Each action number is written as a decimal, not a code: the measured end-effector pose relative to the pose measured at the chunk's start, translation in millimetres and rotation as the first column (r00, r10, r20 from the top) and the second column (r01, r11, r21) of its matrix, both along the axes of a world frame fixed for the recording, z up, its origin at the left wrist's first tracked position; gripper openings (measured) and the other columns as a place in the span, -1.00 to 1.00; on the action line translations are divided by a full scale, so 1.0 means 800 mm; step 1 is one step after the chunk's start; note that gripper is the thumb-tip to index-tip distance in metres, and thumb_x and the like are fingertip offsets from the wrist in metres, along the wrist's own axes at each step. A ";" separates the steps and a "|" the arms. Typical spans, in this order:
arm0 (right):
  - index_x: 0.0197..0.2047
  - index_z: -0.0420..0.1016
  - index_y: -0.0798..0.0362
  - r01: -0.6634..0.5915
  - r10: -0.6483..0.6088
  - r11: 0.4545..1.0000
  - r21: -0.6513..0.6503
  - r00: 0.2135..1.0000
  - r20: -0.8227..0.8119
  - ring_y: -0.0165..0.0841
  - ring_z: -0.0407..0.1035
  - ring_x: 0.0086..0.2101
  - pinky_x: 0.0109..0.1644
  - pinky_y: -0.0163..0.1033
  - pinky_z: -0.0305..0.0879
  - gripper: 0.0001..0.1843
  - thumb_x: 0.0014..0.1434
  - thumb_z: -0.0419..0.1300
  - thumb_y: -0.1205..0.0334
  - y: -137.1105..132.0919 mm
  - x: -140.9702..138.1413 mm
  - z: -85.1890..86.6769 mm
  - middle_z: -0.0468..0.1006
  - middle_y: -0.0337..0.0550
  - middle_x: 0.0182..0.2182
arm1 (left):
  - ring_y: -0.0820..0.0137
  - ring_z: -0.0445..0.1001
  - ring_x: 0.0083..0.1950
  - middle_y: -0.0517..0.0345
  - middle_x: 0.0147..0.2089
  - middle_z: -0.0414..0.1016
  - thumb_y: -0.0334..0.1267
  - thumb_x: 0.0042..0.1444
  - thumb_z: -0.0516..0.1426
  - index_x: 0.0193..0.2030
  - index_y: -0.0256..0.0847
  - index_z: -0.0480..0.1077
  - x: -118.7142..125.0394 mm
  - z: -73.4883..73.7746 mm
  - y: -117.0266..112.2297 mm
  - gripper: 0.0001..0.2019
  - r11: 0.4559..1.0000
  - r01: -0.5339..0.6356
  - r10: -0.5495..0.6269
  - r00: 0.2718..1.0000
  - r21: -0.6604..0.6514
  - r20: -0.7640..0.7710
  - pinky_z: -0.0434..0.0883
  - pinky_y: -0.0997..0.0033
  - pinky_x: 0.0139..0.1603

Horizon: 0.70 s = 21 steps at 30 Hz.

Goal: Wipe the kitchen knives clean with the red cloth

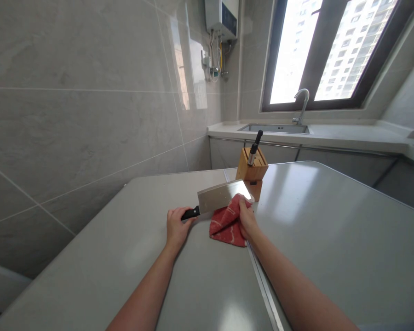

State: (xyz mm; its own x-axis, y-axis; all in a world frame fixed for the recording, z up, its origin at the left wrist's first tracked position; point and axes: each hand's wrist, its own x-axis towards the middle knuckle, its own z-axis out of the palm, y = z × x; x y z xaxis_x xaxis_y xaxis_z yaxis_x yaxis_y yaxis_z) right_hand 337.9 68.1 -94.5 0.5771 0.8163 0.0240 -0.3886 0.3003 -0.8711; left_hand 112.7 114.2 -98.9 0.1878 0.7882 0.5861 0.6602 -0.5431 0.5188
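- Left hand (176,226) clamps black-handled broad steel cleaver (221,196): probably heavy, stiff, sharp; safest held by handle.
- Right hand (247,220) pinches soft red cloth (226,225) on blade, near grey counter (141,257)'s far edge.

Large pale grey tiles cover the wall (72,115) on the left, glossy enough to mirror the daylight. A dark-framed window (331,50) in the far corner looks out on tall buildings and lets in bright light. Below it runs a white counter (348,135) with a steel sink (276,128) and a curved tap (302,105). A white water heater (222,16) hangs high on the wall, with pipes under it. The smooth grey desk (331,239) fills the foreground, and a metal strip (262,285) runs along it.
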 end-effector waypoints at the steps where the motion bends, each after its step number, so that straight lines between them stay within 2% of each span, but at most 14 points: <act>1: -0.24 0.44 -0.04 -0.006 0.006 1.000 -0.014 1.000 -0.021 -0.22 0.50 -0.39 -0.31 -0.16 0.43 -0.51 -0.08 0.19 -0.25 0.001 0.000 -0.002 0.59 -0.20 -0.46 | 0.21 0.35 -0.15 0.14 -0.20 0.54 -0.21 -0.07 0.26 -0.21 -0.08 0.48 0.000 0.000 0.000 -0.77 1.000 -0.002 0.002 1.000 0.002 0.001 0.25 0.24 -0.09; 5: -0.26 0.42 -0.05 -0.044 0.039 0.998 -0.042 0.993 -0.116 -0.25 0.50 -0.37 -0.27 -0.17 0.43 -0.51 -0.03 0.12 -0.28 0.001 -0.002 -0.002 0.59 -0.20 -0.41 | 0.22 0.34 -0.15 0.14 -0.20 0.54 -0.21 -0.07 0.26 -0.21 -0.09 0.48 0.001 0.001 -0.001 -0.77 1.000 -0.007 0.007 1.000 0.006 0.002 0.25 0.25 -0.09; 11: -0.35 0.40 -0.06 -0.050 0.040 0.997 -0.056 0.985 -0.168 -0.28 0.48 -0.43 -0.28 -0.19 0.43 -0.60 -0.06 0.21 -0.21 -0.002 -0.005 0.005 0.58 -0.24 -0.46 | 0.22 0.35 -0.16 0.14 -0.20 0.54 -0.20 -0.07 0.27 -0.21 -0.09 0.48 0.002 0.003 -0.002 -0.77 1.000 0.001 -0.001 1.000 0.018 0.001 0.25 0.24 -0.10; 16: -0.39 0.41 -0.03 -0.053 0.042 0.996 -0.073 0.989 -0.142 -0.29 0.46 -0.48 -0.36 -0.22 0.43 -0.60 -0.08 0.23 -0.20 -0.006 -0.007 0.011 0.56 -0.21 -0.51 | 0.23 0.34 -0.16 0.15 -0.20 0.54 -0.21 -0.07 0.27 -0.21 -0.11 0.48 0.003 0.005 -0.004 -0.77 1.000 0.018 -0.018 1.000 0.018 -0.014 0.25 0.26 -0.09; 21: -0.42 0.41 -0.02 -0.068 0.065 0.997 -0.032 0.995 -0.076 -0.34 0.43 -0.51 -0.37 -0.28 0.41 -0.62 -0.07 0.23 -0.17 -0.010 -0.010 0.016 0.54 -0.29 -0.55 | 0.24 0.34 -0.15 0.14 -0.20 0.54 -0.23 -0.08 0.28 -0.21 -0.13 0.48 0.004 0.006 -0.004 -0.76 1.000 0.011 -0.011 1.000 0.027 -0.020 0.25 0.28 -0.08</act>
